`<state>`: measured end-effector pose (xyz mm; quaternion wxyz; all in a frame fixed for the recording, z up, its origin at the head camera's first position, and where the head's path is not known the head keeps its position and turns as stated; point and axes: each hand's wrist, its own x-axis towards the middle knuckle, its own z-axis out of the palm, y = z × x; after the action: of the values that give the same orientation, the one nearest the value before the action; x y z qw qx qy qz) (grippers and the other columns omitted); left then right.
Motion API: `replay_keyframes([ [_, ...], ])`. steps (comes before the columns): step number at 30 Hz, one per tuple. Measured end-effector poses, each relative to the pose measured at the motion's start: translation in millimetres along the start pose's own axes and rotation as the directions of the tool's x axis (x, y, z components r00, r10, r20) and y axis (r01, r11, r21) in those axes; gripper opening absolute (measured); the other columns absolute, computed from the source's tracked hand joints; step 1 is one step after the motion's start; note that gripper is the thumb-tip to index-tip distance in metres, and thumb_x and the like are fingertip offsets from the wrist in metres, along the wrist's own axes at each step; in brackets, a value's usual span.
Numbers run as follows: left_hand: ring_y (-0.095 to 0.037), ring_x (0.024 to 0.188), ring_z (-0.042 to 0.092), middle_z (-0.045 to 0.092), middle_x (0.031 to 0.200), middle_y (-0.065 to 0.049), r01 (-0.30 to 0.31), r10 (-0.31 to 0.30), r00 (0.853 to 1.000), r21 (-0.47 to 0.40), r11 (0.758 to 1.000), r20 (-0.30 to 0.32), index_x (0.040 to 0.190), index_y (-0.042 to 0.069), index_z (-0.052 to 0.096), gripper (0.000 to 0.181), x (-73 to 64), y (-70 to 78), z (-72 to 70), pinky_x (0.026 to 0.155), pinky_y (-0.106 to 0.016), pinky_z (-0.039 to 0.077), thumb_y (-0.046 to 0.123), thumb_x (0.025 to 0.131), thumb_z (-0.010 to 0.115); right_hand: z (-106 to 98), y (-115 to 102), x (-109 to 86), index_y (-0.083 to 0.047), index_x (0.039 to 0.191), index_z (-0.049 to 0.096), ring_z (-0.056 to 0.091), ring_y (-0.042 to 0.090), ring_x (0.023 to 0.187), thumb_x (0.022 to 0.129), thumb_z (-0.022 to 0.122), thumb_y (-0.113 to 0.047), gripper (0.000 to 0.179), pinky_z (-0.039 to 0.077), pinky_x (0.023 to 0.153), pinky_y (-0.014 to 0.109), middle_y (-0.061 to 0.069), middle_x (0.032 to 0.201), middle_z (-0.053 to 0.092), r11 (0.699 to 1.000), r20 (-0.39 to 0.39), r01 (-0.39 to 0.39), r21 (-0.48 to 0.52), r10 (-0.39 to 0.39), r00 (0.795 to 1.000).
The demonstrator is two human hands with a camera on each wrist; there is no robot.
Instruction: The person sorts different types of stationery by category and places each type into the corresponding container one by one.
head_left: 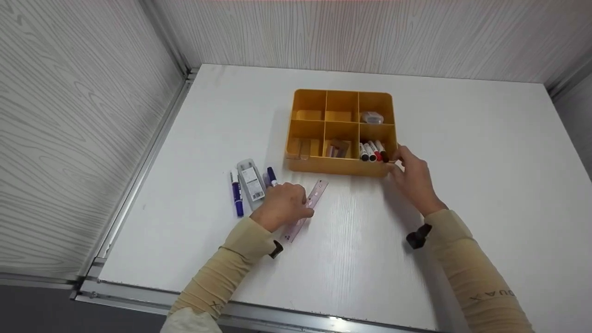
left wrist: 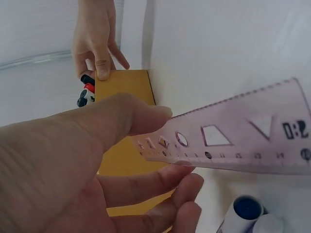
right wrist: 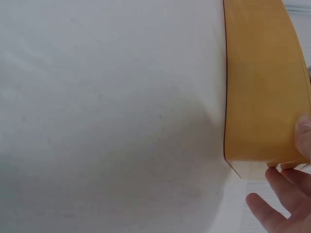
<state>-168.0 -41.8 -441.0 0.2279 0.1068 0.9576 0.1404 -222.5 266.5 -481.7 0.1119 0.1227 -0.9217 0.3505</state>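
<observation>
My left hand [head_left: 284, 203] pinches a translucent pink ruler [head_left: 317, 190] between thumb and fingers, the ruler slanting over the table in front of the box. Cut-out shapes and printed numbers show on the ruler [left wrist: 233, 138] in the left wrist view. At the near right corner of the yellow compartment box [head_left: 335, 165], my right hand [head_left: 414, 178] grips the wall. Its thumb [right wrist: 303, 136] lies on the front face, while the fingers reach round the corner. Several whiteboard markers [head_left: 373, 151] lie in the compartment beside that hand.
Left of my left hand lie a blue marker [head_left: 237, 194], a grey labelled case [head_left: 252, 181] and another blue-capped marker [head_left: 272, 175]. Inside the box, a small clear case [head_left: 372, 117] sits at back right and small items [head_left: 337, 149] in the front middle compartment.
</observation>
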Motion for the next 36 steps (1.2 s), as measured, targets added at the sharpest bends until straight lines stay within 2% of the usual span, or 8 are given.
replay_keyframes([
  [7,-0.019,0.083,0.057,0.07,0.103,-0.006,-0.08,0.078,0.997,-0.144,0.986,-0.021,0.11,0.008,0.07,0.031,-14.2,4.7,-11.0,0.075,-0.033,0.049,0.03,0.088,0.069,0,0,-1.2,-0.003,0.1,0.053,0.065,0.038,0.107,0.091,0.07,-0.007,0.02,0.052,0.089,0.052,0.02,0.113,0.069,1.0,-0.023,0.016,0.007,-0.016,1.0],
  [11,-0.017,0.085,0.061,0.071,0.107,-0.007,-0.132,0.129,0.991,-0.238,0.962,-0.029,0.118,0.006,0.067,0.033,-21.3,10.2,-20.9,0.076,-0.032,0.052,0.027,0.092,0.066,-1,0,-1.4,-0.004,0.101,0.052,0.064,0.037,0.111,0.092,0.07,-0.008,0.02,0.052,0.09,0.053,0.02,0.117,0.068,1.0,-0.016,0.0,0.014,0.0,1.0],
  [16,-0.017,0.089,0.065,0.072,0.109,-0.009,-0.188,0.172,0.982,-0.295,0.937,-0.08,0.122,0.004,0.065,0.032,-27.3,14.2,-31.3,0.079,-0.029,0.055,0.023,0.096,0.064,0,0,-1.4,-0.004,0.101,0.052,0.063,0.039,0.111,0.093,0.068,-0.007,0.019,0.051,0.09,0.053,0.021,0.117,0.068,1.0,-0.002,-0.013,0.007,0.013,1.0],
  [20,-0.017,0.093,0.067,0.071,0.113,-0.009,-0.217,0.187,0.975,-0.33,0.919,-0.121,0.129,0.01,0.059,0.034,-32.3,14.7,-37.5,0.079,-0.029,0.057,0.02,0.097,0.064,0,0,-0.8,-0.004,0.101,0.052,0.063,0.039,0.111,0.093,0.068,-0.005,0.018,0.052,0.091,0.053,0.021,0.117,0.068,1.0,0.002,-0.015,0.007,0.015,1.0],
  [24,-0.017,0.096,0.069,0.069,0.116,-0.009,-0.294,0.242,0.95,-0.303,0.907,-0.198,0.129,0.014,0.055,0.033,-35.8,14.7,-44.9,0.081,-0.029,0.058,0.017,0.097,0.065,0,-1,-0.2,-0.004,0.102,0.052,0.063,0.039,0.114,0.093,0.067,-0.004,0.018,0.052,0.092,0.054,0.021,0.119,0.067,1.0,0.005,-0.011,0.009,0.011,1.0],
  [27,-0.018,0.096,0.07,0.07,0.113,-0.009,-0.361,0.286,0.917,-0.273,0.892,-0.278,0.12,0.01,0.056,0.026,-35.8,14.7,-52.3,0.081,-0.029,0.058,0.015,0.096,0.065,-1,-1,-0.2,-0.003,0.102,0.051,0.062,0.039,0.117,0.093,0.066,-0.003,0.017,0.051,0.093,0.055,0.021,0.123,0.066,1.0,0.008,-0.01,0.012,0.01,1.0],
  [31,-0.02,0.092,0.071,0.073,0.105,-0.01,-0.396,0.299,0.888,-0.25,0.883,-0.35,0.107,0.007,0.058,0.013,-34.0,14.6,-63.5,0.076,-0.029,0.058,0.014,0.097,0.064,-1,0,-0.6,-0.003,0.102,0.051,0.061,0.04,0.118,0.093,0.066,-0.003,0.017,0.051,0.093,0.055,0.021,0.124,0.066,1.0,0.009,-0.018,0.013,0.018,1.0],
  [36,-0.02,0.087,0.07,0.073,0.101,-0.01,-0.396,0.299,0.874,-0.206,0.895,-0.383,0.103,0.006,0.06,0.011,-30.5,12.2,-73.6,0.075,-0.03,0.057,0.014,0.098,0.063,1,1,-1.0,-0.002,0.101,0.053,0.064,0.038,0.109,0.092,0.068,-0.003,0.018,0.052,0.089,0.052,0.019,0.112,0.068,1.0,-0.025,0.022,0.003,-0.022,0.999],
])
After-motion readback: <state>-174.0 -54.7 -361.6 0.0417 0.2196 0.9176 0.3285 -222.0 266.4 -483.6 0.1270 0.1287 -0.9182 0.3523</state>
